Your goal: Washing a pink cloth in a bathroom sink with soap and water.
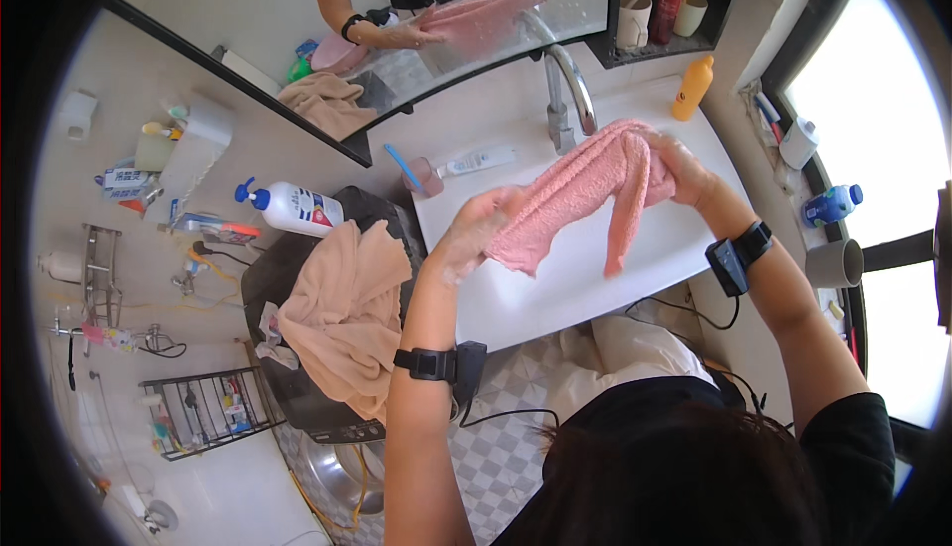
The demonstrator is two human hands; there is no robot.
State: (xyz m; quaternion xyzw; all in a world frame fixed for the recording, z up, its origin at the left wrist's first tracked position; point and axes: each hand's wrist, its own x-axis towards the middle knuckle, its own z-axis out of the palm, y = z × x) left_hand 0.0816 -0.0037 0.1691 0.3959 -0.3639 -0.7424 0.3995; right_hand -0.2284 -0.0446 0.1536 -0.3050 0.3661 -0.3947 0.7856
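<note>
A pink terry towel [573,189] is stretched between my two hands above the white washbasin [520,308]. My left hand [480,230] grips its lower left end, and whitish suds or wet streaks show on the hand and wrist. The other end is bunched in my right hand [680,166], with one strip of cloth hanging down. Just behind the towel stands a chrome faucet [573,92]. On the basin's back left lie a white tube [480,161] and a pinkish cup [424,178] with a blue toothbrush in it.
Left of the basin, a beige towel [349,315] lies on a dark washing machine [297,405] beside a white pump bottle [301,207]. A yellow bottle [693,88] stands at the basin's back right. A mirror [245,18] hangs behind; bottles and a grey cup [833,263] line the windowsill.
</note>
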